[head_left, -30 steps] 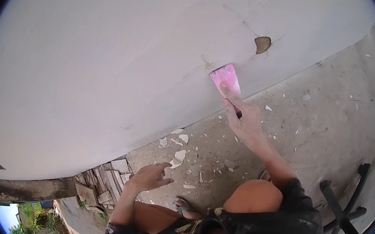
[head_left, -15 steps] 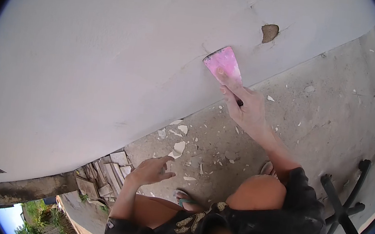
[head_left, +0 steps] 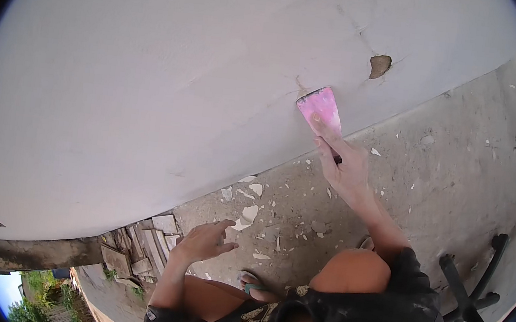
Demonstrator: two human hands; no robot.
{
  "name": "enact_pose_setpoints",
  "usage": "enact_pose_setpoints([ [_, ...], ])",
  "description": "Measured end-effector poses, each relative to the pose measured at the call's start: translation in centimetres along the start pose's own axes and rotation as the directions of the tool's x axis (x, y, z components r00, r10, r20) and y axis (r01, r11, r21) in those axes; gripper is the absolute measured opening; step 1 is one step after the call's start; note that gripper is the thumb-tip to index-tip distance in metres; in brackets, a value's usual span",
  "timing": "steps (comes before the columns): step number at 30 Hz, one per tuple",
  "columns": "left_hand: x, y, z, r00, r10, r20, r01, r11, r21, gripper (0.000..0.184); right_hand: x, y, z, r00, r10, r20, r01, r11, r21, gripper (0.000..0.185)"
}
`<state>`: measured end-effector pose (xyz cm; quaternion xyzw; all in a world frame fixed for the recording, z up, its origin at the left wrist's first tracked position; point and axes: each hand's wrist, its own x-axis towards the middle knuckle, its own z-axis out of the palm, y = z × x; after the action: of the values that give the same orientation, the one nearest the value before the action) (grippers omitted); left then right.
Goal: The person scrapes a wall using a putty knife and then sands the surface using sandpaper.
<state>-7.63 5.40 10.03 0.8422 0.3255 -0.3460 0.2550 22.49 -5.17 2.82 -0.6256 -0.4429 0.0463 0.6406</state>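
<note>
My right hand [head_left: 347, 168] grips a scraper [head_left: 323, 107] with a wide pink blade, one finger laid along the blade. The blade's dark edge touches the white wall [head_left: 171, 81], beside a small crack in its paint. Up and to the right of the blade, a brown bare patch [head_left: 380, 67] shows where the coating is gone. My left hand [head_left: 203, 242] hangs over the floor, fingers apart and nothing in them. Just beyond its fingertips lies a large white paint flake [head_left: 247, 217] on the concrete.
Several paint chips are scattered over the concrete floor [head_left: 396, 177] along the wall's foot. Stacked tiles or boards [head_left: 156, 242] lie at lower left. A black chair base [head_left: 471, 300] stands at right. My sandalled foot [head_left: 253, 284] is below.
The view has shifted, so the wall and floor sit slightly lower. More of the crack shows at the scraper's edge. My right hand still holds the scraper; my left stays open.
</note>
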Motion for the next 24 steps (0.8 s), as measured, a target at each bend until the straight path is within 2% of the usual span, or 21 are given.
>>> enact_pose_setpoints([
  [2,-0.3,0.1,0.4,1.0,0.017,0.0,-0.017,0.999,-0.042,0.058,0.8,-1.4,-0.4,0.998,0.039,0.057,-0.035,0.998,-0.057,0.041],
  [5,-0.3,0.5,0.7,0.998,0.014,0.06,-0.01,0.997,-0.072,0.058,1.4,-2.6,-0.7,0.998,0.046,0.053,-0.047,0.999,0.022,0.042],
  [9,-1.0,0.6,0.1,1.0,0.009,0.012,-0.009,1.0,-0.005,0.058,0.2,-1.1,-0.2,1.0,0.018,-0.007,-0.018,0.999,0.037,0.043],
  [13,-0.2,0.4,0.8,0.998,0.023,0.055,-0.021,0.999,-0.026,0.058,-1.0,-1.1,-0.9,0.995,0.091,0.047,-0.091,0.996,0.008,0.045],
  [18,0.1,0.9,0.0,1.0,0.016,0.024,-0.016,1.0,-0.006,0.056,0.6,-0.3,-0.3,0.999,-0.049,-0.017,0.05,0.998,0.042,0.044],
  [20,0.2,1.2,0.2,0.999,-0.013,0.045,0.014,1.0,-0.027,0.057,2.1,-2.5,-0.6,0.999,-0.043,0.006,0.042,0.995,0.087,0.044],
  [22,0.2,0.9,0.4,0.999,0.026,0.024,-0.026,1.0,-0.003,0.058,0.3,-2.1,-0.9,0.999,0.022,0.023,-0.024,0.996,0.088,0.044],
  [24,-0.2,0.5,0.7,1.0,0.016,0.02,-0.017,0.999,0.038,0.059,0.7,-1.1,-0.4,1.0,-0.014,0.01,0.013,0.997,0.076,0.044],
])
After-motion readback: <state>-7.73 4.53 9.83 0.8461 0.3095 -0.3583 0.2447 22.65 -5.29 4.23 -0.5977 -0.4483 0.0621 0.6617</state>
